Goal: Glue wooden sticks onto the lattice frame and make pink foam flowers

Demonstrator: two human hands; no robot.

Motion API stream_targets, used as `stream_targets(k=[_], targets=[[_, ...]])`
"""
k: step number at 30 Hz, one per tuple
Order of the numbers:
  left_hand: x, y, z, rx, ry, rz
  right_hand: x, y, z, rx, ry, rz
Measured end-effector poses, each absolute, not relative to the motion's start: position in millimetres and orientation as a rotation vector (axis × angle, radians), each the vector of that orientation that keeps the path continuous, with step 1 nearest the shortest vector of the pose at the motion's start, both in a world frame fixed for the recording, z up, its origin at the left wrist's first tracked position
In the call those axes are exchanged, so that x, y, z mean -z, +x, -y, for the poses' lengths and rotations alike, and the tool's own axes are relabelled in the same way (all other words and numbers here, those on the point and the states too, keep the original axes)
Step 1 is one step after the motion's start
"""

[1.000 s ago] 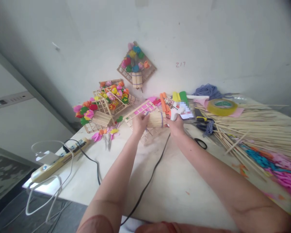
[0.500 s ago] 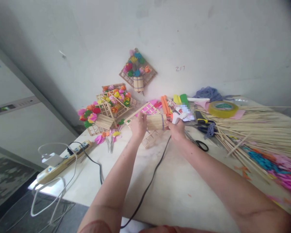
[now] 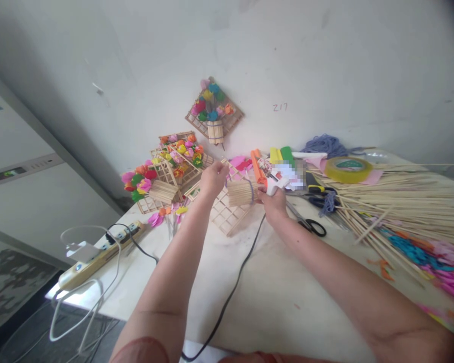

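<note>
My right hand [image 3: 273, 201] is closed round a white glue gun [image 3: 277, 185], its orange nozzle end pointing left. The fingers of this hand are at the right end of a small bundle of cut bamboo sticks [image 3: 239, 193], bound with purple yarn. Under the bundle lies a square lattice of sticks [image 3: 227, 222], one corner toward me. My left hand [image 3: 214, 177] is just above and left of the bundle, fingertips pinched together; what is between them is too small to make out.
Finished lattices with paper flowers [image 3: 177, 156] are piled at left, and one hangs on the wall [image 3: 215, 108]. A power strip [image 3: 102, 254] lies at the left edge; a black cable [image 3: 234, 287] crosses the table. Scissors [image 3: 313, 227], tape [image 3: 348, 170] and long sticks [image 3: 393, 194] lie right.
My left hand has let go of the bundle's left end and moved slightly up and left. The bundle now sits lower over the lattice, which shows more. My right hand has barely moved.
</note>
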State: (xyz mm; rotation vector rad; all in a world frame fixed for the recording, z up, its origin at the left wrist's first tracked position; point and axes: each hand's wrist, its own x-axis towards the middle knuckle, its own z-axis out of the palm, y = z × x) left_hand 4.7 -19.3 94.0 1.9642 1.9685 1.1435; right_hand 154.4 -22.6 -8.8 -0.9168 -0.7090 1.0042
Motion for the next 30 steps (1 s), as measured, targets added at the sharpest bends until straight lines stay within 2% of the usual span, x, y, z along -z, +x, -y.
stream_targets(k=[4,14,19,30], targets=[[-85,5,8,-1.217,1.864,-1.761,10,154,22,-0.987,-0.942,0.706],[-69,4,7,-0.986,1.907,-1.827,21,150,24,-0.940,-1.094,0.768],[-58,7,13,-1.009,1.767,-1.735,26,147,26,-0.943,-1.177,0.738],[-42,11,38,-0.653,2.031,-2.065,37,147,24,-0.897,-1.259,0.778]])
